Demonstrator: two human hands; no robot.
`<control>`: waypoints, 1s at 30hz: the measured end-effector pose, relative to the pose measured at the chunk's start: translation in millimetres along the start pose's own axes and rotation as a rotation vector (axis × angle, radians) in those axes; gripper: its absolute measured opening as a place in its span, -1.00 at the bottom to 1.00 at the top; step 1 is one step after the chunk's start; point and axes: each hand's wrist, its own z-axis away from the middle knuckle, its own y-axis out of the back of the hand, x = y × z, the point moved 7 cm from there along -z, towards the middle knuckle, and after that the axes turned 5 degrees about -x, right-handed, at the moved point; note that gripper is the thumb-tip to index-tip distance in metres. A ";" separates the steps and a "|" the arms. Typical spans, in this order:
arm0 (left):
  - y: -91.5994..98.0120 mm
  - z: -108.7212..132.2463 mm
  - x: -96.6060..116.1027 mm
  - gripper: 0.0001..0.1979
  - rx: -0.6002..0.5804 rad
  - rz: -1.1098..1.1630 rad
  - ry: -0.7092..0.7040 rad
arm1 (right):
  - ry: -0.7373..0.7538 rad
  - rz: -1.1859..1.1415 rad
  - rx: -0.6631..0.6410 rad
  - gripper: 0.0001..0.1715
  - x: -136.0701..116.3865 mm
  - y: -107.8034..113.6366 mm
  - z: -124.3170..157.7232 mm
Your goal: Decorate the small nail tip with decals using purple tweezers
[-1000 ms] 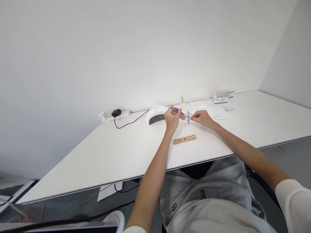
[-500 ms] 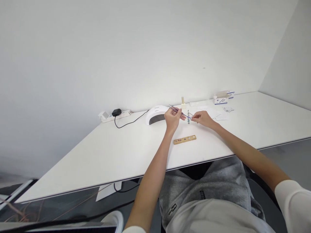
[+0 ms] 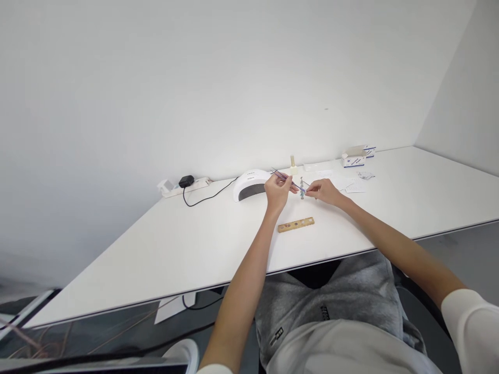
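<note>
My left hand (image 3: 277, 190) grips a slim purple tool (image 3: 295, 185) like a pen; its tip points right, towards the fingers of the other hand. A second thin dark line sticks out behind this hand, and I cannot tell whether it is part of the same tool. My right hand (image 3: 324, 191) is closed in a pinch at the tool's tip, on something too small to name. Between the hands stands a narrow row of small blue-green pieces (image 3: 301, 193). Nearer to me lies a yellowish strip (image 3: 296, 225) with several round spots on it.
A white arched nail lamp (image 3: 251, 182) stands behind my left hand, its cable running to a black adapter (image 3: 186, 181) on a power strip (image 3: 198, 183). A small bottle (image 3: 293, 167), papers (image 3: 355, 186), a clear packet (image 3: 365, 175) and an opened box (image 3: 354, 158) are farther back.
My right fingers have shifted slightly left, closer to the purple tool's tip. My left hand has barely moved, and both hands keep their grip.
</note>
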 end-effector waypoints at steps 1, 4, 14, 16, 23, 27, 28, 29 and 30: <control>0.3 0.0 -0.1 -0.67 0.003 -0.001 -0.002 | 0.001 -0.003 -0.001 -0.83 0.0 -0.2 0.1; 1.1 0.0 1.2 -0.68 0.014 0.009 -0.009 | -0.009 -0.022 -0.004 -0.83 0.7 -0.9 0.5; 6.8 -1.3 7.2 -0.67 0.077 0.045 -0.004 | -0.008 -0.177 0.016 -0.67 -0.7 3.3 -0.3; 7.5 -1.4 7.5 -0.66 0.087 0.039 -0.004 | 0.003 -0.224 0.018 -0.63 -0.4 4.3 -2.1; 10.3 -2.2 5.5 -0.68 0.112 0.049 -0.021 | 0.011 -0.301 0.031 -0.59 2.1 5.9 -4.6; 10.6 -2.6 3.7 -0.68 0.114 0.034 -0.011 | 0.005 -0.311 0.033 -0.59 0.6 6.3 -3.7; 10.3 -2.6 3.8 -0.68 0.114 0.029 -0.008 | 0.004 -0.310 0.032 -0.58 0.4 6.4 -3.6; 10.1 -2.5 4.2 -0.68 0.114 0.025 -0.007 | 0.003 -0.309 0.030 -0.58 0.5 6.4 -3.7; 9.8 -2.4 4.7 -0.68 0.114 0.022 -0.007 | 0.001 -0.308 0.027 -0.58 0.9 6.3 -3.8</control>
